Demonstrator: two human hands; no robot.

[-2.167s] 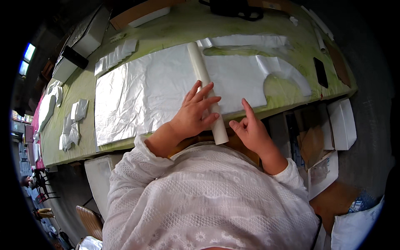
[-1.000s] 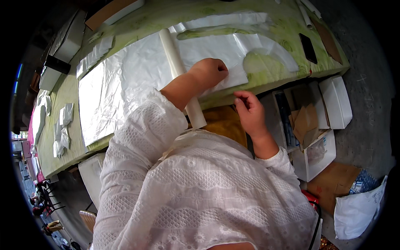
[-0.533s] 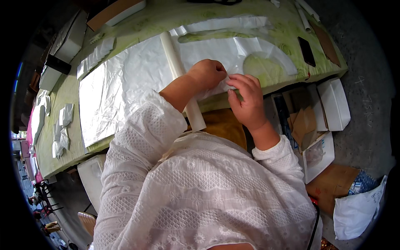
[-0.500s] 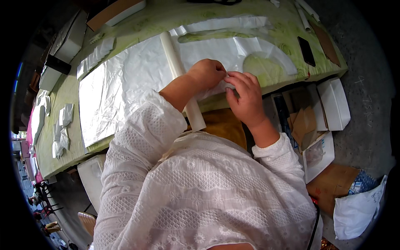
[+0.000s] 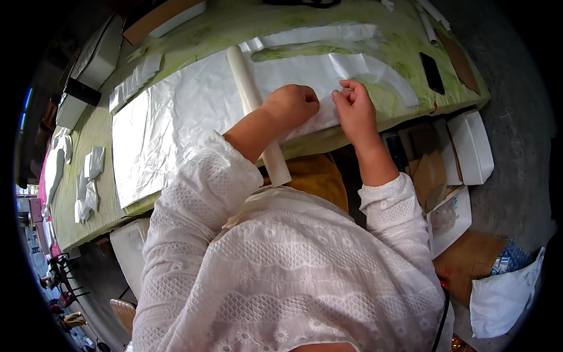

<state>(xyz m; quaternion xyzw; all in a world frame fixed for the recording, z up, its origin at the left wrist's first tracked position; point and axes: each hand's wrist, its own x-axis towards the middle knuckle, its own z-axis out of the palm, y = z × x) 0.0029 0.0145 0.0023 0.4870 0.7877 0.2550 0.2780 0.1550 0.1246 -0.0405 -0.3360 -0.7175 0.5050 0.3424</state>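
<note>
A stack of thin white plastic bags (image 5: 193, 88) with long handle strips lies flat on the table, the handles to the right. A cream-coloured tube (image 5: 243, 76) rests crosswise over it and sticks out past the near table edge. Beside the tube, my left hand (image 5: 291, 105) is closed over the near part of the bags; its curled fingers hide what is in them. Just to its right, my right hand (image 5: 356, 111) is raised by the handle loop, thumb and forefinger close together. Whatever is between those fingertips is too small to make out.
Green patterned cloth (image 5: 399, 47) covers the table. A black phone (image 5: 431, 73) lies toward the right end, near cardboard (image 5: 458, 64). Folded white plastic pieces (image 5: 136, 79) lie at the left. Open white boxes (image 5: 471, 146) and a white sack (image 5: 505, 299) stand below, right.
My hands were touching at the fingertips; now they are apart. The right hand has moved right and slightly up, while the left hand stays nearly where it was.
</note>
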